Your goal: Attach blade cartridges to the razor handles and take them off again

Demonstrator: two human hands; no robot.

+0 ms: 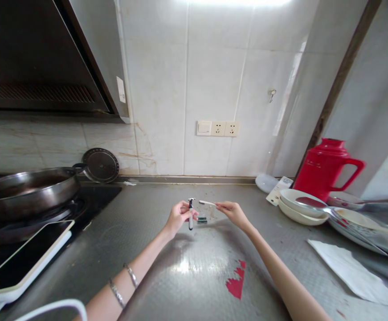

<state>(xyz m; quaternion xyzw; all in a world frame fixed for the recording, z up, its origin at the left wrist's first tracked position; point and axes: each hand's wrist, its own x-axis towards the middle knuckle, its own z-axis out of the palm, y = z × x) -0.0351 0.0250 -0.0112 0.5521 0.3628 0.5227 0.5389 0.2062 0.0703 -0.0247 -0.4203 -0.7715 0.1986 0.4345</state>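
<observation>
Mid-frame, the left hand [179, 218] clasps a razor [190, 220], the right hand [233, 214] a brush [208, 203], end-pinched, so it could slip.

Your razor [190, 217] is silver-grey and black; your dark-tipped brush [209, 203] is otherwise white. Before you, the countertop [157, 281] is metallic grey with a fine repeating texture, broken by a red patch [236, 287]. The thermos flask [320, 171] is red, the wall tiles [160, 71] pale grey-white, the wall sockets [225, 129] cream.
</observation>
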